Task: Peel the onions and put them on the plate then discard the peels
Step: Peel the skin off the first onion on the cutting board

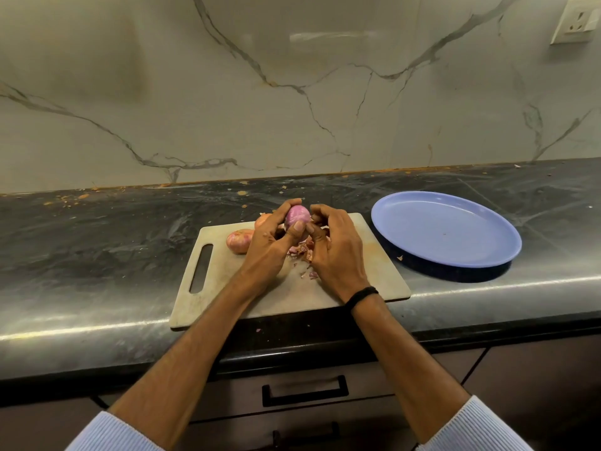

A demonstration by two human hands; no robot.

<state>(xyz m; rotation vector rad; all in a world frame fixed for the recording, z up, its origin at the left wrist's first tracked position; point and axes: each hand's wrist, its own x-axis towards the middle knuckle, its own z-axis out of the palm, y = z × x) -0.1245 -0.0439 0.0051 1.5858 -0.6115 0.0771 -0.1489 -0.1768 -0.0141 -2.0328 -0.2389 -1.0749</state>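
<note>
A purple peeled onion (297, 215) is held above the beige cutting board (227, 297). My left hand (270, 245) grips it with fingers over the top and thumb on the front. My right hand (335, 252) curls against the onion's right side, its thumb pinching at the skin. Two unpeeled onions lie on the board to the left, one pinkish (239, 240) and one orange (262, 219) partly hidden behind my left hand. Loose peels (300, 252) lie on the board under my hands. The blue plate (445, 229) stands on the counter to the right with nothing on it.
The dark stone counter (97, 239) runs left to right, with a marble wall behind. A peel scrap (399, 258) lies by the plate. A drawer with a black handle (305, 390) is below the counter edge. A wall socket (577, 22) is at the top right.
</note>
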